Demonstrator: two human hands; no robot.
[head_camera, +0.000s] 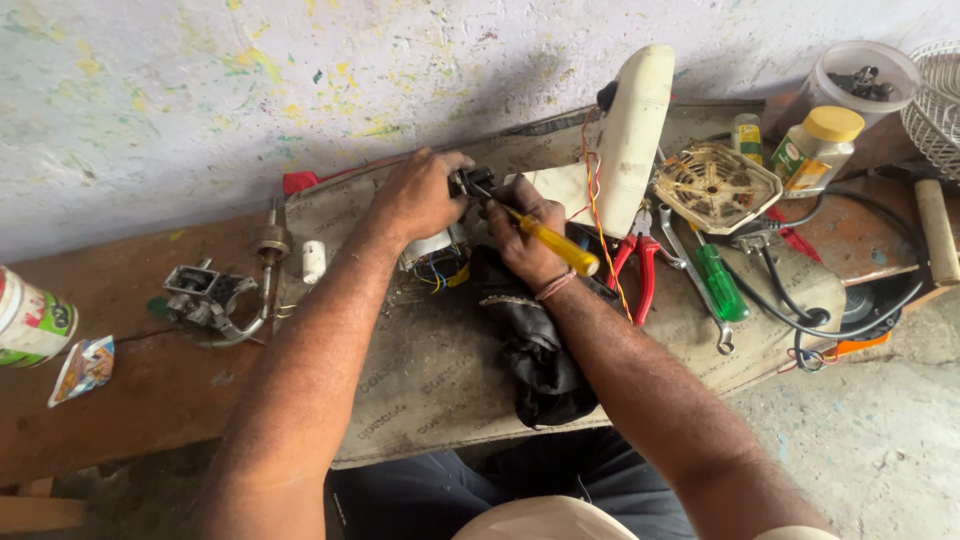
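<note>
Two hands are meeting at the back of the workbench (150, 400) — I'm watching my left hand (420, 195) clenching around a small dark part (468, 182) above the wired motor unit (438, 258), while my right hand (525, 235) is gripping a yellow-handled screwdriver (545, 240). Its long axis is running diagonally, handle low toward my right wrist and tip pointing up-left into the part — just beside the left fingertips, so the left hand is sitting nearer

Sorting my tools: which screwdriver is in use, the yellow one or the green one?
The yellow-handled screwdriver, gripped in the right hand; the green one lies untouched beside the red pliers.
</note>
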